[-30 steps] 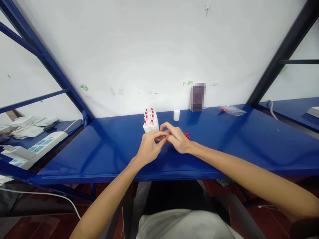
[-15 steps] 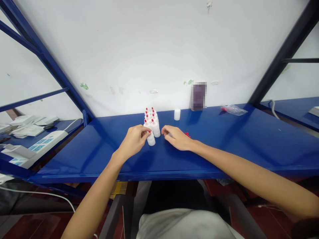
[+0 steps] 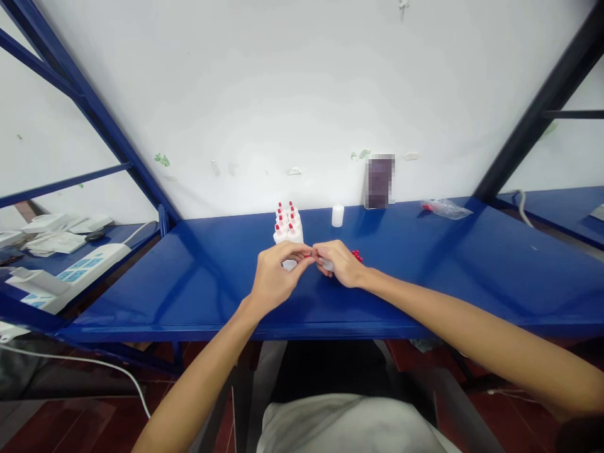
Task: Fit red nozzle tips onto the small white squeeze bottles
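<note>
The bottles (image 3: 287,237) stand close together in two rows on the blue desk (image 3: 226,270), and each one I can see has a red tip pointing up. Both hands are just in front of the bottles, on the side near the person. The left hand (image 3: 275,275) is in front of the bottles, with its thumb and finger pinched on a red bit (image 3: 308,255). The right hand (image 3: 344,264) is in front of the bottles and a little to the right, with its fingers curled tight on a pale thing (image 3: 326,264). The two hands meet at the fingertips, so the red bit and the pale thing are right next to each other. A white thing (image 3: 289,265), mostly hidden by the left hand, shows just in front of the bottles. A red pile (image 3: 357,255) lies to the right of the bottles and a bit nearer, peeking out past the right hand. A white pot (image 3: 337,216) stands alone to the right of the bottles. A clear bag (image 3: 448,209) with something red in it lies far to the right of the bottles.
</note>
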A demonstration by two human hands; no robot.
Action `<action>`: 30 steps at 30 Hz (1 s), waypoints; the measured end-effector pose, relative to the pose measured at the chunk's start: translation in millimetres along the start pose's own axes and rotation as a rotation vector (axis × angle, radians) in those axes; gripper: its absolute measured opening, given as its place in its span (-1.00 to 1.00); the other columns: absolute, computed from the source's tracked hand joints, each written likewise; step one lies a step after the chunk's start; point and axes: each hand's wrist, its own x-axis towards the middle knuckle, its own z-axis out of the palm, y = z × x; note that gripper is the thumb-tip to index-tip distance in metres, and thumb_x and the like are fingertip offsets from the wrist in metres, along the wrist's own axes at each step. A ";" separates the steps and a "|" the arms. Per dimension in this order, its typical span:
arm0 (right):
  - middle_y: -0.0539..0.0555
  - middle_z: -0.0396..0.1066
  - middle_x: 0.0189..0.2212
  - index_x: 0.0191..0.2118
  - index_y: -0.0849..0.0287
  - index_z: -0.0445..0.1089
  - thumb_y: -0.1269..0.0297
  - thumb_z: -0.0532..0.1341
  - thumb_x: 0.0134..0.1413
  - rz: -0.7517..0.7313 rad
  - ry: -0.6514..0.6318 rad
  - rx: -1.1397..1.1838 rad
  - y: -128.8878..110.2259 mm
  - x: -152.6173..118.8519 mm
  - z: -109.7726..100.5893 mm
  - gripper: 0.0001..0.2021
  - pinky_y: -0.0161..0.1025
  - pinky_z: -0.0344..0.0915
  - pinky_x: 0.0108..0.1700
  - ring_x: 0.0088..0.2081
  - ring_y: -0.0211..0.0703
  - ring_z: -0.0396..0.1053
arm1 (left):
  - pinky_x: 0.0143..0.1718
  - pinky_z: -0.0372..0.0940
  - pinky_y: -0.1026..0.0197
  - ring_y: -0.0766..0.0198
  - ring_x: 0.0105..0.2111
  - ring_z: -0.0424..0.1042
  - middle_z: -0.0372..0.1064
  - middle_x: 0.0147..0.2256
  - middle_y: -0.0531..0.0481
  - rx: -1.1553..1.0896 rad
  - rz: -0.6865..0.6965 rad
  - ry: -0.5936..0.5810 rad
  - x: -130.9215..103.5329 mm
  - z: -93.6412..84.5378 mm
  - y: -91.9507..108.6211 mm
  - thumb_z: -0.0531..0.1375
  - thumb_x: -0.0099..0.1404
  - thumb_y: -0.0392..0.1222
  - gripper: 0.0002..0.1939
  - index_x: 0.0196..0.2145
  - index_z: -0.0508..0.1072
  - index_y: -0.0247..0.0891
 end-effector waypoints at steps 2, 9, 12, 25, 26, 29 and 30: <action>-0.12 0.17 -0.68 -0.37 0.14 0.19 0.16 -0.07 0.27 -0.013 0.001 0.038 -2.1 -2.3 1.4 -0.75 -0.30 0.09 -0.50 -0.64 -0.29 0.13 | -0.22 0.50 0.25 0.28 -0.35 0.56 0.57 -0.28 -0.05 -0.046 -0.003 -0.010 -0.1 6.8 1.1 0.31 0.26 -0.20 -0.86 -0.22 0.55 -0.25; -0.12 0.19 -0.55 -0.21 0.14 0.21 0.26 0.05 0.16 -0.147 -0.064 -0.026 -7.0 -4.8 -0.3 -0.89 -0.30 0.08 -0.45 -0.53 -0.29 0.13 | -0.22 0.49 0.26 0.30 -0.36 0.56 0.59 -0.31 0.00 -0.008 0.011 -0.069 1.0 13.3 6.5 0.25 0.24 -0.35 -0.83 -0.19 0.55 -0.24; -0.10 0.21 -0.51 -0.23 0.15 0.22 0.33 0.05 0.12 -0.119 -0.056 -0.018 -10.4 -3.4 0.0 -0.91 -0.30 0.07 -0.44 -0.51 -0.30 0.11 | -0.21 0.47 0.29 0.32 -0.36 0.55 0.59 -0.32 0.05 0.032 0.039 -0.091 0.1 13.7 7.4 0.24 0.21 -0.42 -0.78 -0.20 0.56 -0.22; -0.17 0.18 -0.63 -0.17 0.11 0.18 0.27 0.09 0.14 -0.040 -0.041 -0.033 -9.1 -3.3 5.0 -0.86 -0.32 0.03 -0.49 -0.59 -0.29 0.12 | -0.27 0.50 0.25 0.28 -0.40 0.56 0.58 -0.35 -0.02 -0.171 -0.154 -0.006 -8.4 13.7 -3.4 0.30 0.22 -0.18 -0.87 -0.27 0.56 -0.25; -0.16 0.20 -0.62 -0.13 0.11 0.18 0.19 0.07 0.20 -0.039 -0.023 -0.026 -8.5 -2.3 4.5 -0.83 -0.32 0.06 -0.47 -0.58 -0.28 0.15 | -0.28 0.50 0.25 0.28 -0.40 0.55 0.57 -0.35 -0.02 -0.171 -0.174 0.034 -5.1 8.9 -5.7 0.32 0.21 -0.14 -0.85 -0.29 0.56 -0.26; -0.14 0.25 -0.61 -0.11 0.12 0.21 0.08 -0.01 0.30 -0.029 0.050 -0.055 -7.8 1.3 0.6 -0.76 -0.29 0.12 -0.41 -0.55 -0.26 0.20 | -0.30 0.47 0.24 0.26 -0.39 0.53 0.57 -0.35 -0.06 -0.104 -0.213 0.204 7.6 -10.2 -15.5 0.35 0.18 -0.07 -0.79 -0.33 0.56 -0.29; -0.13 0.26 -0.61 -0.13 0.12 0.23 0.08 -0.02 0.30 -0.022 0.070 -0.075 -8.0 2.4 -1.0 -0.76 -0.29 0.13 -0.40 -0.55 -0.26 0.21 | -0.30 0.45 0.24 0.26 -0.39 0.52 0.57 -0.35 -0.06 -0.056 -0.211 0.254 11.6 -16.5 -19.3 0.35 0.19 -0.06 -0.77 -0.32 0.57 -0.30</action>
